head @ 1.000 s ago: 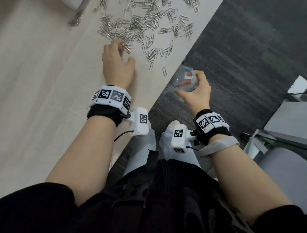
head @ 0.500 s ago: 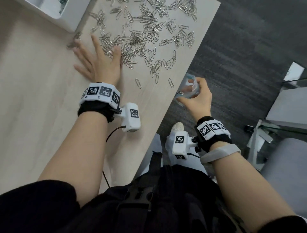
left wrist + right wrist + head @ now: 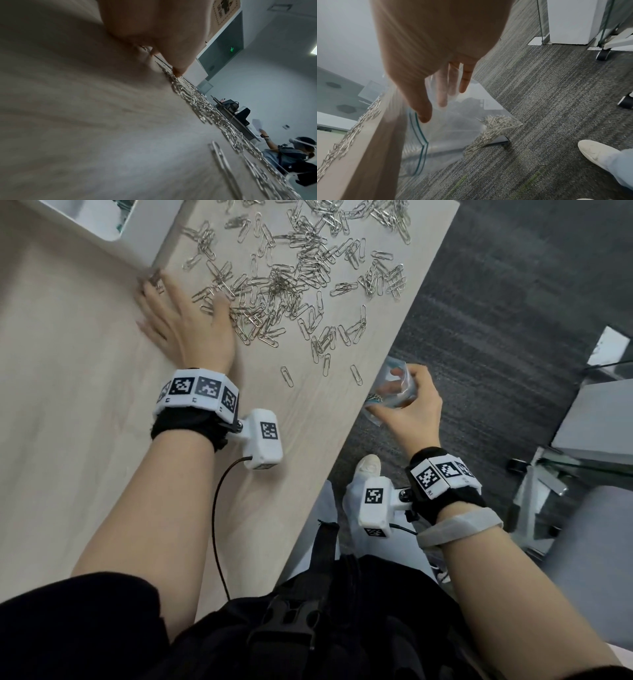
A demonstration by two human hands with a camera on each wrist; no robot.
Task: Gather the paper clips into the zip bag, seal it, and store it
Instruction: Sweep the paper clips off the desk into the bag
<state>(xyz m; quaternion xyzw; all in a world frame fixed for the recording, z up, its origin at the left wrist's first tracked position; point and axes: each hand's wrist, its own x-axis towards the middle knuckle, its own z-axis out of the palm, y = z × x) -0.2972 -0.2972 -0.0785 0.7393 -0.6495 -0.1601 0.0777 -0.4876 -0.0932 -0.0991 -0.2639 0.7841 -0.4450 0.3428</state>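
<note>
Head view: bench (image 3: 85, 440) carries wide scatter of paper clips (image 3: 294, 278), most not yet bagged. Since a second ago, my left hand (image 3: 185, 326) has gone from bunched fingers at near edge of pile to flat palm farther up, fingers spread, thumb against clips, beside white tray (image 3: 144, 237): reads as start of new sweep toward edge. My right hand (image 3: 426, 75) keeps zip bag (image 3: 453, 128) below bench edge, mouth gaping, thumb and fingers pinching rim. Small heap of clips sits in bag's bottom corner.
</note>
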